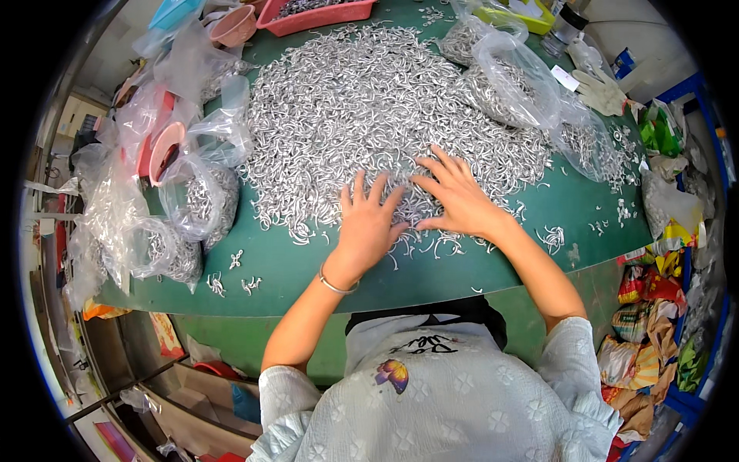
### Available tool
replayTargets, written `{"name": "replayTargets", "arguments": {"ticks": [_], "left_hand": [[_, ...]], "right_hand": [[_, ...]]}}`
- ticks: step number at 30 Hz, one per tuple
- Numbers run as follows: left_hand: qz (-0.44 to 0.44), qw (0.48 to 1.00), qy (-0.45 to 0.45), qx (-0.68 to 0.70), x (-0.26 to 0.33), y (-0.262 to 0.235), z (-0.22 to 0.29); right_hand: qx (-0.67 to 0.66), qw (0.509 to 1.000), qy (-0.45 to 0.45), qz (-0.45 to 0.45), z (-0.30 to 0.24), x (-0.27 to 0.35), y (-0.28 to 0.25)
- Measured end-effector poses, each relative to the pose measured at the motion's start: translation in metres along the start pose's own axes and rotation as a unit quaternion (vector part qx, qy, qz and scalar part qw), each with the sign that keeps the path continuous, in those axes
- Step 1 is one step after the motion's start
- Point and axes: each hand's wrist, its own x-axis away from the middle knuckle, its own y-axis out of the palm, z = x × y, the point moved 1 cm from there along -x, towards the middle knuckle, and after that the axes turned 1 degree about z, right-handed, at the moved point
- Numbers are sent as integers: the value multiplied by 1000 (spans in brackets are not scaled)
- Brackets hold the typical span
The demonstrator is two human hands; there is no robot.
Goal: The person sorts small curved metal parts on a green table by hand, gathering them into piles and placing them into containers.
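Big heap of small curved silvery metal hooks point(369, 100) spread over most of a green worktop point(431, 269). Both hands flat on the near edge of that heap, palms down, fingers spread, nothing pinched or gripped as far as visible. Left hand point(367, 223) with a thin silver bangle point(336, 286) at the wrist, right hand point(454, 196) just beside it, thumbs nearly touching. A few loose hooks scattered on the bare green near the front edge.

Clear plastic bags stuffed with the same metal hooks point(185, 223) piled along the left side, more of them top right point(512, 81). Pink plastic bowl point(233, 25) and a red plastic tray point(315, 14) at the far edge, white work glove point(600, 91) off to the right. Crumpled colourful wrappers point(650, 323) heaped low on the right, below the worktop.
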Motion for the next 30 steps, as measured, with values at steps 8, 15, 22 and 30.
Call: {"name": "replayTargets", "arguments": {"ticks": [8,15,22,30], "left_hand": [[-31,995,97,22,19,-10,0],[-67,992,80,77,28,-24,-10],[-30,995,66,70,39,-21,-9],[-16,988,57,145,39,-36,-12]], "right_hand": [[-128,992,-12,-20,-7,18,-26],[-107,984,81,117,-2,-66,21],[232,968,61,74,-25,-92,32],[1,978,160,135,2,-53,-9]]}}
